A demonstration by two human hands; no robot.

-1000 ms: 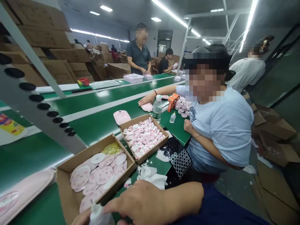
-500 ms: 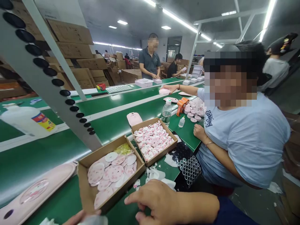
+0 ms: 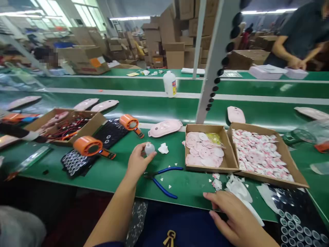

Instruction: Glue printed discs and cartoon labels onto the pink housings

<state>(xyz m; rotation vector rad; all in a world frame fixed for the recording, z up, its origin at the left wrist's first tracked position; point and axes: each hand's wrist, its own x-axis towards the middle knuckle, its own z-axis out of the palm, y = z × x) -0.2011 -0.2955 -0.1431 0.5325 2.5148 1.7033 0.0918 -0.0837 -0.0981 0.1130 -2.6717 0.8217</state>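
Observation:
My left hand [image 3: 138, 161] is stretched out over the green table [image 3: 115, 171], its fingers closed round a small white bottle [image 3: 149, 148]. Blue-handled pliers [image 3: 161, 178] lie just to its right, and a crumpled white scrap [image 3: 163, 148] sits beside the bottle. My right hand [image 3: 232, 216] rests at the table's near edge with fingers loosely spread, holding nothing, next to torn white backing paper [image 3: 238, 188]. Beyond it stands a cardboard box of large pink round stickers [image 3: 205, 151].
A second box of small pink stickers [image 3: 259, 152] stands at right. Orange tape dispensers [image 3: 88, 146] and black trays [image 3: 77, 161] lie at left, pink casings [image 3: 164, 128] on the conveyor belt [image 3: 154, 109]. A metal post [image 3: 210, 68] rises mid-table. Another person's arms [image 3: 293, 51] work at far right.
My view has swung left, away from the seated neighbour. My left hand has reached forward onto the table with the small white bottle; my right hand stays by the near edge.

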